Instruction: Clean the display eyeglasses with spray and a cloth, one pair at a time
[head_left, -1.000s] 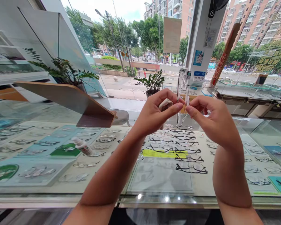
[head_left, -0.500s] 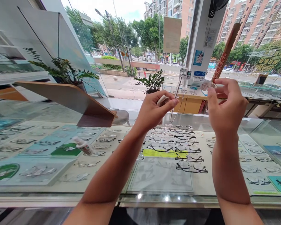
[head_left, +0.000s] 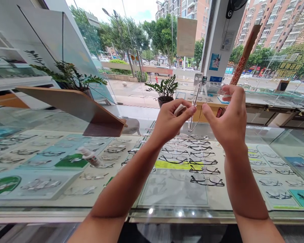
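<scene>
My left hand (head_left: 171, 118) pinches a pair of glasses (head_left: 198, 106) between thumb and fingers, a white cloth (head_left: 179, 109) tucked in the palm, seemingly. Right hand (head_left: 229, 116) spread just beside, thumb and fingers apart. Glasses held above the display counter (head_left: 174, 189), front on end, long axis near upright.

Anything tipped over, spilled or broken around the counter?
The white bottle slants above the display eyeglasses on the left; it looks tipped, though lens distortion could cause that. No spill or breakage shows. The held eyeglasses in the left hand show no obvious damage; fine scratches wouldn't be visible.
</scene>
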